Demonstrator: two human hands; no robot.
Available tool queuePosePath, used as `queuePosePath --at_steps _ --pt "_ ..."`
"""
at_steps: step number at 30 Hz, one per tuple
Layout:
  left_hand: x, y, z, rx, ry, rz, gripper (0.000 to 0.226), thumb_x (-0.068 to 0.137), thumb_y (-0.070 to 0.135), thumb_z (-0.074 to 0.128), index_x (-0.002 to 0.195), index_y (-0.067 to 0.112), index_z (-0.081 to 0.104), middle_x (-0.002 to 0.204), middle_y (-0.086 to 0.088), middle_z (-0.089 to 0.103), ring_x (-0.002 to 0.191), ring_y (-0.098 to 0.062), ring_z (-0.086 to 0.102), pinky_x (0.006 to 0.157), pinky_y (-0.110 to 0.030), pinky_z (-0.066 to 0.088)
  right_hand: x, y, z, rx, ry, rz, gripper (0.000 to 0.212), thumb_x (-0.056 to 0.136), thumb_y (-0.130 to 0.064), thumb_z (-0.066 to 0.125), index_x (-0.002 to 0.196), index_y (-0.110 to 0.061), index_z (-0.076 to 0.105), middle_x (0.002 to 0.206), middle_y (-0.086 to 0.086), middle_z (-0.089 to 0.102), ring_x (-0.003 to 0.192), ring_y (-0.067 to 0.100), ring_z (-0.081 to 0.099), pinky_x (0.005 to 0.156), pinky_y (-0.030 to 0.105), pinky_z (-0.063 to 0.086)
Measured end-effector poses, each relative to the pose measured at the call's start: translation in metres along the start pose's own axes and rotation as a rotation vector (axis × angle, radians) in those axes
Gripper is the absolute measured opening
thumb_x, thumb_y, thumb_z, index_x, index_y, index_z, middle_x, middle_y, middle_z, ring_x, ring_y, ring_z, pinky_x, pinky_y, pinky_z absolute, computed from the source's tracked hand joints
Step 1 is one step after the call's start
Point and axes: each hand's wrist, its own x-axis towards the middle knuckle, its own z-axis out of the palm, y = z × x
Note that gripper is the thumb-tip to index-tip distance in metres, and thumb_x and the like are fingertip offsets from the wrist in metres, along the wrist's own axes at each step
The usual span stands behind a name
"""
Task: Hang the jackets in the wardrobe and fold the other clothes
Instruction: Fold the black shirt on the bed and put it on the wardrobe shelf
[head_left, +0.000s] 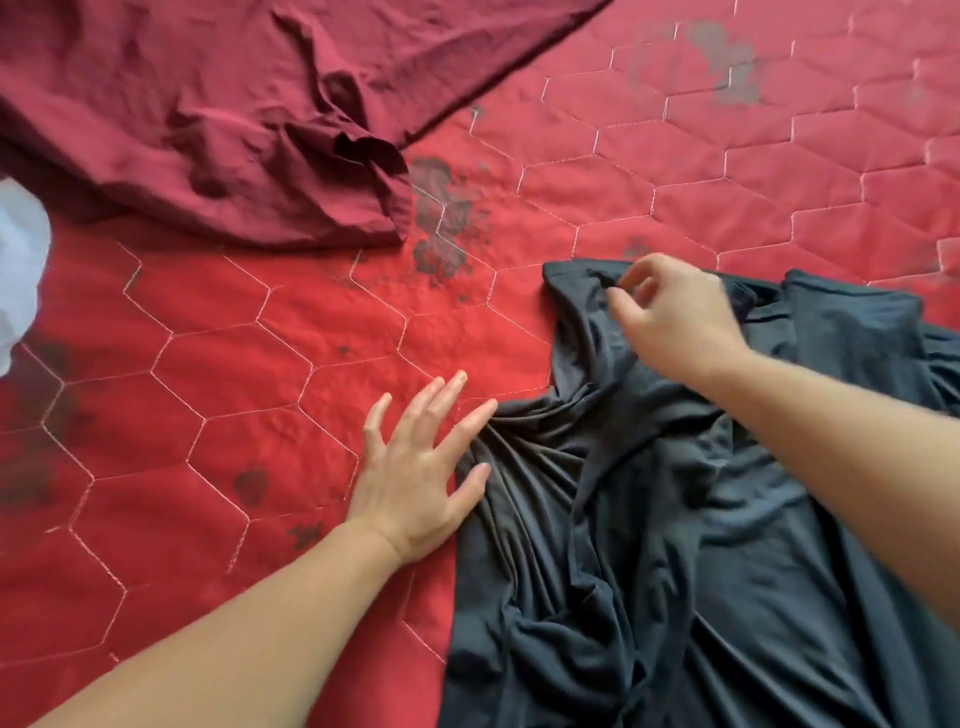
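Head view, looking down on a red quilt (218, 395) with white hexagon stitching and dark worn patches.

Dark grey garment (701, 519): thin, stretchy fabric, lies crumpled on the quilt, filling the frame from about 3 o'clock round to 6 o'clock. Heavy wrinkles fan out from its left edge. Its upper edge looks folded over near centre-right; can't tell which part of the garment that is.

Left hand (415, 467): just below centre, toward 6 o'clock. Palm down, fingers spread flat. Thumb and index fingertip rest on the garment's left edge, the other fingers on the bare quilt. Nothing gripped.

Right hand (675, 322): about 2 o'clock from centre, over the garment's upper edge. Fingers loosely curled, thumb and index close together but with a gap showing between them. Can't tell whether the tips touch the fabric; no cloth is visibly pinched. Slight motion blur on this hand.

Maroon garment (223, 119): rumpled, woven-looking cloth at 10 to 12 o'clock, well apart from the grey one, bare quilt between them.

White cloth (21, 270): cut off by the frame edge at 9 o'clock.
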Motion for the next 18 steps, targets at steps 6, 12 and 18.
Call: queuePosePath --at_steps 6,12,18 --pt "0.002 -0.014 0.011 0.022 -0.078 -0.026 0.064 0.088 0.058 0.037 0.148 0.038 0.031 0.158 0.007 0.027 0.147 -0.016 0.022 0.116 -0.054 0.011 0.049 -0.049 0.042 -0.099 -0.185 0.021 0.030 0.084 -0.030 0.054 0.061 -0.012 0.049 0.065 0.010 0.058 0.074 0.034 0.064 0.068 0.034 0.051" --pt "0.003 -0.017 0.011 -0.011 -0.052 -0.005 0.068 0.084 0.056 0.045 0.147 0.029 0.040 0.156 0.007 0.033 0.145 -0.016 0.027 0.114 -0.055 0.015 0.103 -0.051 0.060 0.595 0.017 0.393 0.025 0.094 -0.019 0.052 0.069 -0.020 0.046 0.067 0.005 0.056 0.044 0.013 0.065 0.044 0.027 0.051" --pt "0.003 -0.017 0.009 -0.027 -0.019 -0.005 0.068 0.081 0.048 0.045 0.145 0.025 0.045 0.154 0.006 0.037 0.142 -0.017 0.034 0.113 -0.055 0.018 0.040 -0.042 0.059 0.446 0.119 0.012 0.017 0.085 -0.016 0.054 0.094 -0.024 0.066 0.085 -0.007 0.069 0.072 0.007 0.066 0.071 0.023 0.051"
